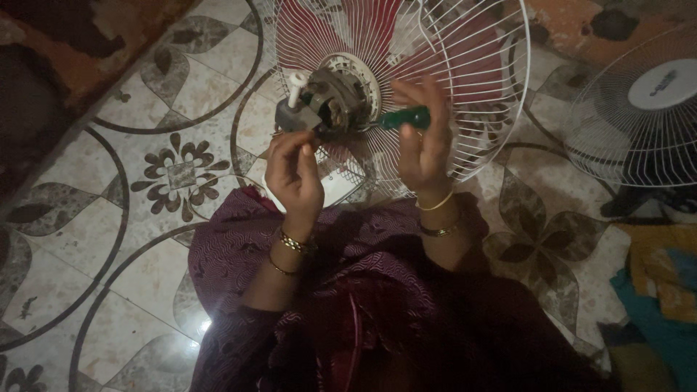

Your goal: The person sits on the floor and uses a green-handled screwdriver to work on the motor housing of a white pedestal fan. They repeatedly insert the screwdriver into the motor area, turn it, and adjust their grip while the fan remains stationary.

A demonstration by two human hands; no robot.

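At the upper centre of the frame, the left hand [292, 170] has its grip clamped on the grey metal motor housing [319, 109] behind a white wire fan guard with red blades [465, 80]. Just right of it, the right hand [423, 138] is closed around a green-handled screwdriver [404, 117] pointing at the motor. A second white fan [639, 123] stands at the right edge on the patterned tile floor [131, 218].

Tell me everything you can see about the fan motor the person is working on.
The fan motor is a bare, dark metal block with its cover off, fixed behind a round white hub on the white wire guard. A white knob sticks up from its grey rear gearbox. The left hand grips the gearbox end from below; the right hand points a green-handled screwdriver at its side. Red blades show through the guard.
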